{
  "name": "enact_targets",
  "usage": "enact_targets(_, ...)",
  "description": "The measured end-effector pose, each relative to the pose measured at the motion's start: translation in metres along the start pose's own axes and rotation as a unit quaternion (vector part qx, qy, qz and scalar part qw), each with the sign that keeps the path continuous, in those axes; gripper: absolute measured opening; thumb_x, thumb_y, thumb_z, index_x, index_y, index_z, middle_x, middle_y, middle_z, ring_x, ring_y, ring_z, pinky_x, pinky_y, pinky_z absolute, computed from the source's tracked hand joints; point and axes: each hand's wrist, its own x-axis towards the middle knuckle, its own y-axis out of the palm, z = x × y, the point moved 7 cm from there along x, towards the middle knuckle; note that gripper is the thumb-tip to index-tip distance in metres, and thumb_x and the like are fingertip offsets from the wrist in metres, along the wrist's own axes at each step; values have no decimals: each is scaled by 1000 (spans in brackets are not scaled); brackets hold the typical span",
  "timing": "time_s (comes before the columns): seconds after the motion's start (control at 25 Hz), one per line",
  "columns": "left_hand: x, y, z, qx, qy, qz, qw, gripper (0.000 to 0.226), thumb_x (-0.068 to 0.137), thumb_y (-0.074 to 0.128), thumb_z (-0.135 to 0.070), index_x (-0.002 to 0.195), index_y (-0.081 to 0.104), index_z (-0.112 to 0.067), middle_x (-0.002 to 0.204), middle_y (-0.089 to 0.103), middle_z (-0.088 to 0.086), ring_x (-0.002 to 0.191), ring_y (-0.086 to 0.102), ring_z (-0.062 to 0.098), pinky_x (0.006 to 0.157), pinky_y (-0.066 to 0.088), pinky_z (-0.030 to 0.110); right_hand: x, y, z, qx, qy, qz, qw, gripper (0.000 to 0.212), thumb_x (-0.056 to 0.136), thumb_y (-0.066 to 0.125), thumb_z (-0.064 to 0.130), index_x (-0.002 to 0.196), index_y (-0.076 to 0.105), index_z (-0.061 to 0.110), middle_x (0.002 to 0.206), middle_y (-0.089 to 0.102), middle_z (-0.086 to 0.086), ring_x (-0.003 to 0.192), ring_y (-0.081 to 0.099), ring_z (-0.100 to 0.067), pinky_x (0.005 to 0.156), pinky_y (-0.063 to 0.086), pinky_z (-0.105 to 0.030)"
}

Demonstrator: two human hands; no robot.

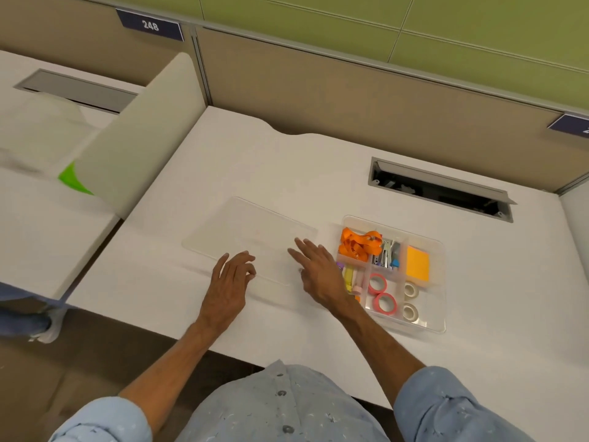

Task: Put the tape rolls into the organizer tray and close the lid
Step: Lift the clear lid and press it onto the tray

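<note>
A clear organizer tray (441,282) stands on the white desk at the right. Two pink tape rolls (385,303) lie in one front compartment and two white tape rolls (411,301) in the compartment to their right. The clear flat lid (248,231) lies on the desk left of the tray. My left hand (231,282) hovers over the lid's near edge, fingers loosely curled and holding nothing. My right hand (315,272) reaches over the lid's right near corner with fingers spread, just left of the tray.
The tray also holds an orange ribbon (358,244), a stapler (386,253), orange sticky notes (417,263) and markers. A cable slot (443,189) opens in the desk behind the tray. A white divider panel (140,138) stands at the left, a beige partition wall behind.
</note>
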Motion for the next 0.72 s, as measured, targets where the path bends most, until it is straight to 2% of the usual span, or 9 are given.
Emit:
enact_targets(0.12,13,-11,-3,32,0,-50,998,13,109,54,-11,116,64,-14,146,61,6,155,43,21,130,28,61,10,-17,0,42,3,-51,998,53,110,48,6,160,48,22,168,44,2,160,38,-19,129,38,-42)
enact_targets(0.2,26,-23,-1,49,-31,-101,993,24,110,51,-19,131,61,-13,163,46,8,162,31,24,134,15,62,12,-29,0,94,19,-117,989,51,106,53,0,152,59,19,159,56,2,153,50,-17,125,45,-37)
enact_targets(0.28,41,-33,3,75,-88,-144,983,48,112,46,-27,157,42,-12,176,23,9,165,19,27,134,3,62,15,-45,-5,147,49,-173,973,41,105,57,1,141,69,16,147,69,0,139,64,-19,117,52,-33)
enact_targets(0.32,48,-38,5,95,-114,-161,976,57,112,42,-30,165,29,-13,179,14,10,166,15,28,134,0,62,17,-55,-10,167,64,-203,963,34,105,58,4,133,73,15,137,75,0,127,72,-21,108,56,-33)
enact_targets(0.4,61,-46,9,115,-153,-194,962,64,112,36,-32,168,13,-12,180,6,11,167,12,27,134,-1,62,19,-75,-20,200,90,-250,943,20,107,59,11,120,74,16,117,82,3,103,78,-24,89,60,-35)
enact_targets(0.52,79,-48,11,87,-175,-214,957,64,113,30,-33,169,8,-11,180,6,6,167,12,23,136,2,59,21,-99,-45,293,108,-228,922,16,109,55,17,110,70,22,106,83,8,94,79,-16,87,63,-38)
enact_targets(0.6,86,-42,9,43,-184,-213,959,62,113,27,-33,169,7,-15,180,9,2,166,14,19,137,4,54,18,-110,-64,379,101,-194,899,16,107,53,12,107,65,22,101,83,5,91,80,-15,88,64,-40)
enact_targets(0.72,96,-30,0,-43,-223,-203,953,57,115,26,-35,168,13,-19,176,26,1,161,28,19,135,19,54,4,-121,-94,473,109,-165,859,19,106,51,4,116,64,13,99,83,-8,89,79,-32,83,62,-46)
